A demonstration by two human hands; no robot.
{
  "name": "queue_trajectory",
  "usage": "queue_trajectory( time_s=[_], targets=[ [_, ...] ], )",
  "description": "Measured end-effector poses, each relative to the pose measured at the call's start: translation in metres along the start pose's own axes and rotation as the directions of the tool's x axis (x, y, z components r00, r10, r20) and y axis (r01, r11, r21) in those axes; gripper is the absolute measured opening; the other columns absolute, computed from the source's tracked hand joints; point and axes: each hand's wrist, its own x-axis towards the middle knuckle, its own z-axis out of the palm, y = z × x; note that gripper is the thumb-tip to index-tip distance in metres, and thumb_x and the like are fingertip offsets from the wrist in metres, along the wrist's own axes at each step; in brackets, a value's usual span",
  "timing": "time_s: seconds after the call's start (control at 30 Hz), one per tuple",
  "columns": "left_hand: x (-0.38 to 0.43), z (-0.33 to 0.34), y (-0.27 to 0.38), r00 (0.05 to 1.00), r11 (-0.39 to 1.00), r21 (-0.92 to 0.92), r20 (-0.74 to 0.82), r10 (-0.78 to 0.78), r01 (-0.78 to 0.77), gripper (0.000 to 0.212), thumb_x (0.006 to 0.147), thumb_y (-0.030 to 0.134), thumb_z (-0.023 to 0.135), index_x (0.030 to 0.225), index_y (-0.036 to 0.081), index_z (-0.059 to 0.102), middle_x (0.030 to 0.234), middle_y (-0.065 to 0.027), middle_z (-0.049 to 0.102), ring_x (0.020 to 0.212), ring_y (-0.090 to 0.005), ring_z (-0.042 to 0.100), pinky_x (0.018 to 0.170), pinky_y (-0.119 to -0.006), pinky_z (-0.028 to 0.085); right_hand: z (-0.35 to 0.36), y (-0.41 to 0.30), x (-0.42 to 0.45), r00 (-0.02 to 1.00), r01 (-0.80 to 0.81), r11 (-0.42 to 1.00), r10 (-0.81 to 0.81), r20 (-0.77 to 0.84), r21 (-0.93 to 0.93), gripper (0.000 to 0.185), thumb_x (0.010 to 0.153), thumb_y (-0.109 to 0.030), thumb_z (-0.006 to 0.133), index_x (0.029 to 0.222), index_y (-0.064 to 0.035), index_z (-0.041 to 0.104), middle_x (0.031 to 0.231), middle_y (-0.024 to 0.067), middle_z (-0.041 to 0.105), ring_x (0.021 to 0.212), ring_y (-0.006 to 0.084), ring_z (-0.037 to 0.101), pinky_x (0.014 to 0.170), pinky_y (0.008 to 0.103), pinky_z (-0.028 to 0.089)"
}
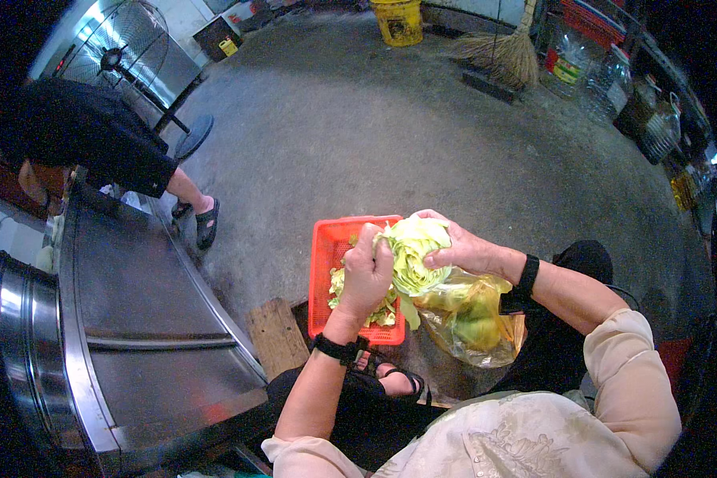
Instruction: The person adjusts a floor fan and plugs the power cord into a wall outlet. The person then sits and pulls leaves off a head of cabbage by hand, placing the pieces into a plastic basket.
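Observation:
A pale green cabbage head is held up above the right edge of a red plastic basket. My right hand grips it from the right side, thumb on its leafy face. On its left side, my left hand has its fingers closed on the edge of the leaves. Torn leaf pieces lie in the basket, partly hidden by my left hand and forearm. Just below the cabbage, a clear plastic bag with green produce inside rests by my right leg.
A wooden board lies left of the basket, beside a steel counter. Another person bends over the counter's far end near a standing fan. A yellow bucket, a straw broom and plastic bottles stand farther off.

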Motion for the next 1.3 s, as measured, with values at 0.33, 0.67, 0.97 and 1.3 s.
queue_trajectory(
  time_s=[0.33, 0.67, 0.97, 1.3],
  targets=[
    [0.008, -0.01, -0.012, 0.79, 0.252, -0.788, 0.421, -0.445, 0.562, 0.01, 0.1, 0.022, 0.05, 0.1, 0.012, 0.054, 0.064, 0.0054, 0.046, 0.045, -0.0034, 0.035, 0.038, -0.018, 0.026, 0.003, 0.007, 0.008, 0.945, 0.317, 0.888, -0.327, 0.029, -0.334, 0.077, 0.07, -0.008, 0.081, 0.132, -0.0103, 0.035, 0.117, 0.0023, 0.049, 0.114, 0.0138, 0.049, 0.1, 0.0333, 0.042],
    [-0.004, -0.031, -0.122, 0.761, 0.705, -0.319, 0.093, -0.642, 0.634, 0.024, 0.1, 0.031, 0.052, 0.097, 0.008, 0.058, 0.071, 0.0, 0.059, 0.049, -0.0078, 0.048, 0.043, -0.024, 0.04, -0.003, 0.005, -0.004, 0.974, 0.228, 0.941, -0.222, 0.054, -0.251, 0.081, 0.071, -0.004, 0.081, 0.137, -0.0138, 0.035, 0.124, 0.0024, 0.051, 0.121, 0.0149, 0.048, 0.105, 0.0331, 0.041],
    [-0.001, -0.012, -0.129, 0.837, 0.844, 0.011, 0.122, -0.534, 0.537, 0.048, 0.096, 0.044, 0.054, 0.11, 0.001, 0.071, 0.09, -0.0114, 0.072, 0.088, -0.015, 0.068, 0.08, -0.034, 0.051, -0.017, 0.006, -0.008, 0.994, 0.056, 0.952, -0.083, -0.077, -0.3, 0.088, 0.07, -0.006, 0.081, 0.142, -0.0109, 0.031, 0.122, 0.0034, 0.054, 0.119, 0.0172, 0.051, 0.103, 0.0339, 0.043],
    [0.003, -0.004, -0.01, 0.963, 0.989, -0.04, 0.226, 0.147, -0.141, 0.049, 0.094, 0.035, 0.063, 0.128, 0.003, 0.051, 0.1, -0.0208, 0.068, 0.096, -0.0364, 0.067, 0.08, -0.044, 0.052, -0.01, 0.007, -0.009, 0.985, -0.165, 0.945, 0.143, 0.095, 0.283, 0.07, 0.077, -0.016, 0.076, 0.137, -0.0066, 0.042, 0.124, 0.0085, 0.059, 0.112, 0.0197, 0.06, 0.098, 0.037, 0.051]
  ],
)
